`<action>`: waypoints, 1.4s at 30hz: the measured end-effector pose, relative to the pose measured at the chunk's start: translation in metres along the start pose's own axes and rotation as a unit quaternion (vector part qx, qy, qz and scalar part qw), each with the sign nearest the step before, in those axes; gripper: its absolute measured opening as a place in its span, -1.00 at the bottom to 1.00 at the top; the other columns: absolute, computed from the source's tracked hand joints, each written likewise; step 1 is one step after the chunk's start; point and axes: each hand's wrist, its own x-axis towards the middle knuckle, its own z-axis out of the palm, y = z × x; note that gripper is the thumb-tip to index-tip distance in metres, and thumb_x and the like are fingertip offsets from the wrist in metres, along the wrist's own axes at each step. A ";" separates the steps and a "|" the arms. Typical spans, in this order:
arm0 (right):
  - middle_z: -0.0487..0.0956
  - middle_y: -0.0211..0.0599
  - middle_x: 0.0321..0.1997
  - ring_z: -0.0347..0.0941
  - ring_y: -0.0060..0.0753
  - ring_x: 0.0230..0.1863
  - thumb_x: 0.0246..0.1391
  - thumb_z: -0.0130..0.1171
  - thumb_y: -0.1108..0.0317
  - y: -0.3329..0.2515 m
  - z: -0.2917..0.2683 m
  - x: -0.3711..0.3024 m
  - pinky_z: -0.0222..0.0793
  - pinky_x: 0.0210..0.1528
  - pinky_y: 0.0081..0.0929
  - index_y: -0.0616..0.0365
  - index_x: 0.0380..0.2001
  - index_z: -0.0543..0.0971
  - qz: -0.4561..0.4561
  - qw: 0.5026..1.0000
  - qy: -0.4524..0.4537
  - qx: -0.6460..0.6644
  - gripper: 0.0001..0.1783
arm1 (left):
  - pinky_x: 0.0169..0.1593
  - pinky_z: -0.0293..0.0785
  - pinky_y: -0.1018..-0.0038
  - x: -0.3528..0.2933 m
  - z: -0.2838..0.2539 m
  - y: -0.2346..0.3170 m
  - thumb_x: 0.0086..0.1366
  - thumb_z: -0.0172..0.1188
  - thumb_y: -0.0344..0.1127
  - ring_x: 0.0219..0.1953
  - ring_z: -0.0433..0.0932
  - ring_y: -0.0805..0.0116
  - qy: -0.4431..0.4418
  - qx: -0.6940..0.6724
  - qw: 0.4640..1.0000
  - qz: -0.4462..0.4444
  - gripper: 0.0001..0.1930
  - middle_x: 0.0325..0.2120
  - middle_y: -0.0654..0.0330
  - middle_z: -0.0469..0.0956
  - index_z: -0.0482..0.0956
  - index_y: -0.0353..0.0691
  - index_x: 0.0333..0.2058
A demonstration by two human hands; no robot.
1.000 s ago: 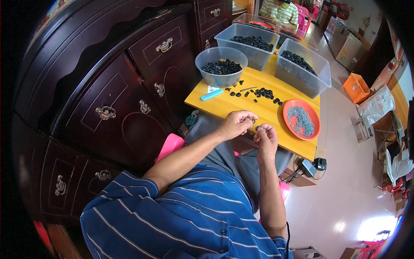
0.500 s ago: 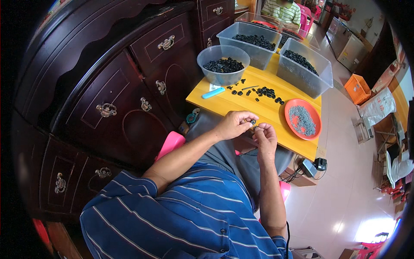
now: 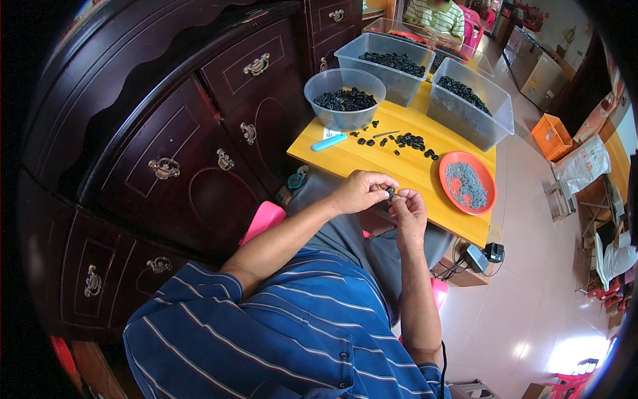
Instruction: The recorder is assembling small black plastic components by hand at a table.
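At the near edge of the yellow table (image 3: pixel 332 163), my left hand (image 3: pixel 362 192) pinches a small black part (image 3: pixel 390 191) between thumb and fingers. My right hand (image 3: pixel 408 209) meets it from the other side, its fingertips pressed together against that part. Whether the right fingers hold a piece of their own is too small to make out. Beyond my hands several loose black parts (image 3: pixel 411 141) lie scattered on the tabletop. An orange-red plate (image 3: pixel 490 174) of small grey metal pieces (image 3: pixel 466 185) stands to the right of my right hand.
A round clear tub (image 3: pixel 318 106) and two rectangular clear bins (image 3: pixel 352 56), (image 3: pixel 488 130) hold black parts. A light-blue handled tool (image 3: pixel 329 141) and a thin dark rod (image 3: pixel 386 133) lie on the table. A dark cabinet (image 3: pixel 193 133) borders the left; another person (image 3: pixel 438 18) sits beyond.
My hands have drawn slightly closer together, and the fingertips now meet around the black part. Everything else on the table looks the same.
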 end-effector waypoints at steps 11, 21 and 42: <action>0.52 -0.55 -0.45 0.40 -0.71 -0.49 0.23 0.24 0.44 0.002 -0.001 0.002 0.27 -0.44 -0.73 0.05 -0.16 0.51 0.001 1.000 -0.001 0.026 -0.85 | -0.30 0.52 0.55 -0.001 -0.001 0.006 0.16 0.34 -0.46 -0.45 0.56 0.58 -0.017 0.018 1.000 0.011 -0.55 -0.36 0.23 0.65 0.61 -0.22 0.08; 0.56 -0.53 -0.43 0.40 -0.74 -0.48 0.21 0.26 0.50 0.009 -0.006 0.004 0.31 -0.40 -0.76 0.11 -0.22 0.54 0.011 0.997 0.035 0.068 -0.89 | -0.17 0.62 0.34 -0.006 0.015 0.029 0.07 0.42 -0.35 -0.33 0.68 0.20 0.062 0.273 0.951 0.131 -0.45 -0.21 0.08 0.62 0.55 -0.22 0.09; 0.55 -0.54 -0.36 0.40 -0.76 -0.40 0.25 0.22 0.42 0.007 -0.002 0.003 0.32 -0.36 -0.76 0.11 -0.25 0.57 -0.001 0.995 0.039 0.092 -0.96 | -0.25 0.60 0.37 -0.006 0.015 0.025 0.12 0.41 -0.38 -0.37 0.68 0.23 0.089 0.247 0.955 0.134 -0.69 -0.27 0.09 0.66 0.70 -0.25 -0.13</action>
